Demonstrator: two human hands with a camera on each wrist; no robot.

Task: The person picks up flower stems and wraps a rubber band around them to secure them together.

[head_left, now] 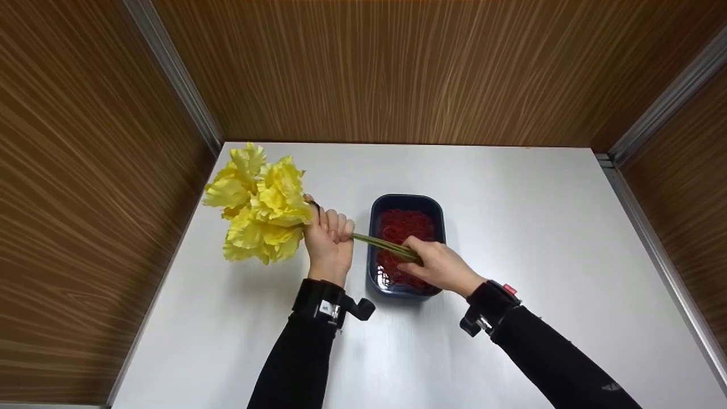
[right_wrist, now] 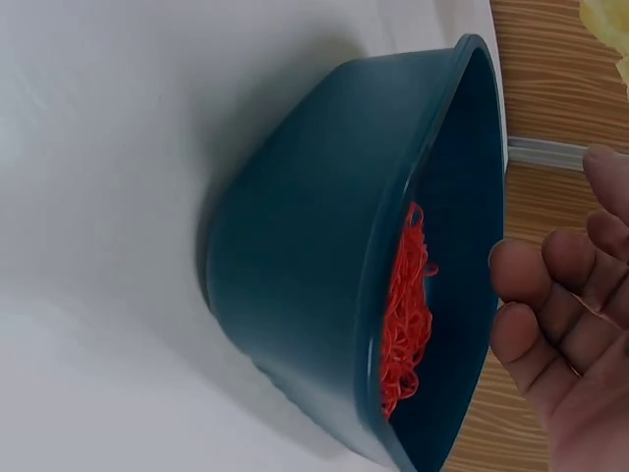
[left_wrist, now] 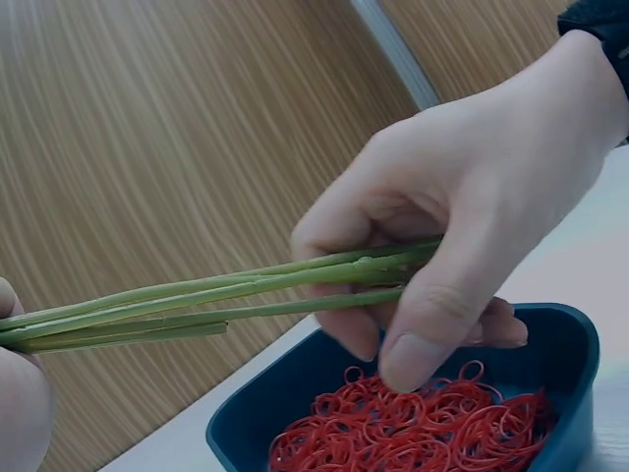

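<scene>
Evenly and brightly lit from above — soft glare across the pale table [head_left: 511,227], faint shadows beside the dark tub [head_left: 377,238]. Wide-angle bending at the edges; wrist views close up — slightly soft.

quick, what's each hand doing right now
Left hand: grips the green stems of the yellow artificial flowers.
Right hand: pinches the stem ends.
</scene>
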